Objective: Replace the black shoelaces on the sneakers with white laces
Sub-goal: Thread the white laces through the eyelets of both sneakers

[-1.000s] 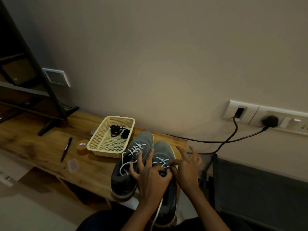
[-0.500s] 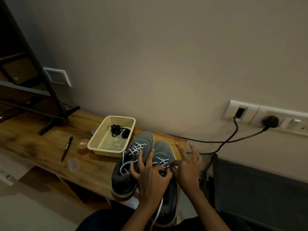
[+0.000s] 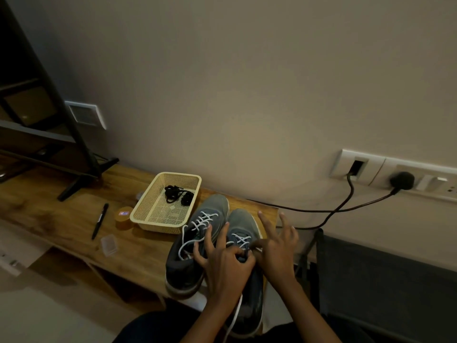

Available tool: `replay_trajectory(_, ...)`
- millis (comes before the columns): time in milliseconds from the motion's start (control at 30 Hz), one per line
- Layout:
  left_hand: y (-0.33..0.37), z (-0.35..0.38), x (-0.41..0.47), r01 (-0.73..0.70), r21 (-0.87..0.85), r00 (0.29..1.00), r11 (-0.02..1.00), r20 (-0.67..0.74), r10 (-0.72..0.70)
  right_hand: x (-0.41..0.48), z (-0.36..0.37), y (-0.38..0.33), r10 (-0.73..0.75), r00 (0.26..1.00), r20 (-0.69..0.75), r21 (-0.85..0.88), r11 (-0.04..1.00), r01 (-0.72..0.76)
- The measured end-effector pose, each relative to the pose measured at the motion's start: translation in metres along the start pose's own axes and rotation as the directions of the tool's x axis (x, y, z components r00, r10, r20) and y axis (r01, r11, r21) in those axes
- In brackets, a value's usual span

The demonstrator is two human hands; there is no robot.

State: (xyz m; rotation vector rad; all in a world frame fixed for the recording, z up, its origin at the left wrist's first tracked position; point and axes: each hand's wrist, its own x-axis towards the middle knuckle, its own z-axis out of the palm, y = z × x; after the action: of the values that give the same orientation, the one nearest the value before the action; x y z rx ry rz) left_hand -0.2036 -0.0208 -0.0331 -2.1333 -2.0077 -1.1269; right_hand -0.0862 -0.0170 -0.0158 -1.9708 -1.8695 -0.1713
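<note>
Two sneakers [image 3: 213,208] lower centre, white laces [image 3: 202,220] in. Left hand [image 3: 227,264], right hand [image 3: 279,248] both pinching lace, spare fingers splayed. One basket [image 3: 153,225] with black laces [image 3: 175,193]; one pen [image 3: 100,221] at left.

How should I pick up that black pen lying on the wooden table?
Take the slim black pen around its middle, coming straight down from above. It lies flat on the wooden table with bare wood along both long sides, so a thumb-and-finger grip across the narrow barrel should fit best.
</note>
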Motion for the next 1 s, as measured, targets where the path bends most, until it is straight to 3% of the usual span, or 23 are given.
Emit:
replay_trajectory(67,0.0,0.001,0.0,-0.001,0.009,1.0,1.0,0.002,0.001,0.001,-0.001,0.001,0.052,0.999,0.0,-0.008,0.999,-0.052)
replay_trajectory(133,0.0,0.001,0.0,0.001,0.006,1.0,1.0,0.011,-0.002,-0.001,0.0,0.0,0.222,0.975,0.024,0.018,0.975,-0.222)
replay_trajectory(200,0.001,0.0,0.0,0.007,-0.003,1.0,1.0,0.014,-0.007,-0.002,0.001,0.0,0.459,0.879,0.129,0.047,0.883,-0.468)
replay_trajectory(267,0.003,0.0,-0.001,0.009,-0.001,1.0,1.0,0.009,-0.009,-0.002,0.006,0.004,0.577,0.78,0.243,0.068,0.792,-0.607)
replay_trajectory(467,0.002,-0.001,-0.003,0.013,0.019,1.0,1.0,0.015,-0.013,-0.002,0.001,0.001,0.446,0.892,0.074,-0.061,0.895,-0.442)
replay_trajectory(567,0.0,-0.001,-0.003,0.049,0.018,0.998,0.999,0.046,-0.05,-0.002,-0.008,0.013,0.503,0.863,0.049,-0.084,0.863,-0.499)
replay_trajectory(667,0.001,-0.001,-0.002,0.018,0.003,0.999,1.0,0.04,-0.018,0.0,-0.011,0.023,0.522,0.842,0.139,-0.1,0.853,-0.513)
replay_trajectory(867,0.003,-0.004,-0.001,-0.003,-0.016,1.0,1.0,0.017,0.004,0.004,-0.003,-0.001,0.108,0.988,0.111,-0.085,0.992,-0.099)
replay_trajectory(1000,0.003,-0.005,-0.002,0.036,0.002,0.998,0.999,0.05,-0.036,0.003,-0.004,-0.002,0.063,0.997,0.042,-0.046,0.997,-0.061)
